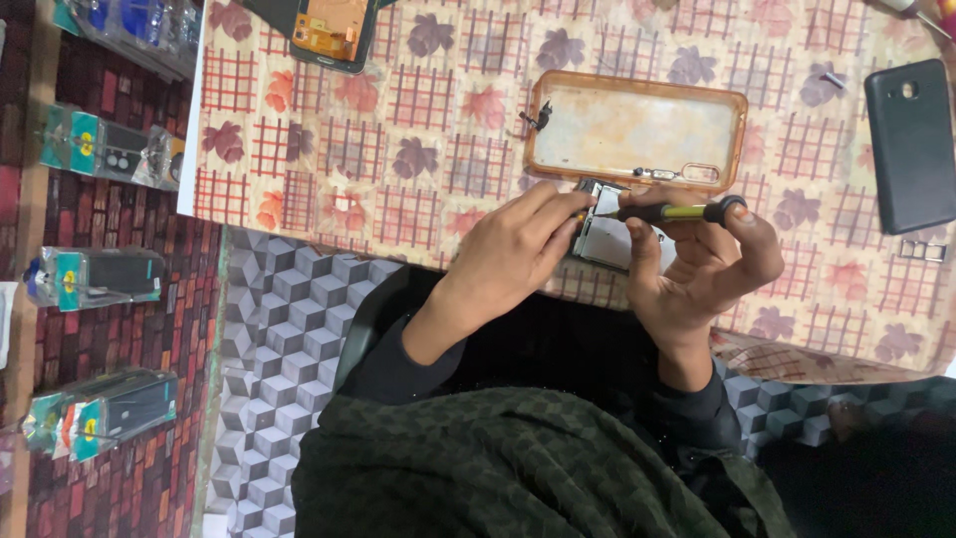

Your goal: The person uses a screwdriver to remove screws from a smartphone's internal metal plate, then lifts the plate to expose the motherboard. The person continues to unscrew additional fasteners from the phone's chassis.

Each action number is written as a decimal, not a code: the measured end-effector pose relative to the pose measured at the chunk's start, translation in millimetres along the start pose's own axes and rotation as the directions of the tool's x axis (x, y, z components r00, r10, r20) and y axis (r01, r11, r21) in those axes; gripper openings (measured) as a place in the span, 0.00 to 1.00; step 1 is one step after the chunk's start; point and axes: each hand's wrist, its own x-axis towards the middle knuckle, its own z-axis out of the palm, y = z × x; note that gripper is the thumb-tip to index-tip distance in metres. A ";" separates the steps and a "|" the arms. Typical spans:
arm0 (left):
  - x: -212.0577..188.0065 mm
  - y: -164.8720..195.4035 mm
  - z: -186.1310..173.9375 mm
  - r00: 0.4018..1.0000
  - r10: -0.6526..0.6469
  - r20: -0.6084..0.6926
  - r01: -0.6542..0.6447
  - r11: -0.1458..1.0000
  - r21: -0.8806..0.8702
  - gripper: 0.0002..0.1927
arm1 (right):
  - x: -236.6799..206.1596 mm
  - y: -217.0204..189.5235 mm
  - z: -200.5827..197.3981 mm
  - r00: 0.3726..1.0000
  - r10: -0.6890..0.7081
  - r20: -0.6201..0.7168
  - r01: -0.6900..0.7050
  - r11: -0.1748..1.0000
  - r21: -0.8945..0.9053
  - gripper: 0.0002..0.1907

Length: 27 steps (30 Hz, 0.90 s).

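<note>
Left hand [508, 254]: pinches phone frame [607, 234], probably steadying it.
Right hand [697, 264]: clamped round screwdriver [672, 211], shaft lying level, tip toward frame.

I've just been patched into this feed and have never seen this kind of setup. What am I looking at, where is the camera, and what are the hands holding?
There is no machine here: one head-worn camera looks down at a person's bare hands. The left hand steadies an opened phone at the edge of the table, which has a floral checked cloth. The right hand holds a small screwdriver against it. Beyond lie a clear orange-edged phone case, a dark back cover and another opened phone. Packaged goods lie on the floor.
</note>
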 end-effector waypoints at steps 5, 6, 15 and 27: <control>0.7 -2.0 2.8 1.000 -0.022 0.017 0.022 1.000 -0.018 0.16 | 4.1 -3.5 0.1 1.000 -0.002 0.010 0.002 1.000 -0.030 0.38; 0.1 -1.9 2.4 1.000 -0.020 0.011 0.020 1.000 -0.021 0.16 | 4.1 -5.1 0.6 1.000 0.008 0.018 -0.008 1.000 -0.026 0.38; 1.1 -1.8 6.2 1.000 -0.028 0.012 0.028 1.000 -0.010 0.17 | 5.3 -4.2 -0.7 1.000 0.021 0.022 -0.021 1.000 0.000 0.38; 9.3 3.8 2.4 0.994 -0.089 0.071 0.090 0.996 -0.019 0.11 | -0.9 19.7 -4.6 0.995 -0.098 -0.016 0.099 0.960 0.262 0.34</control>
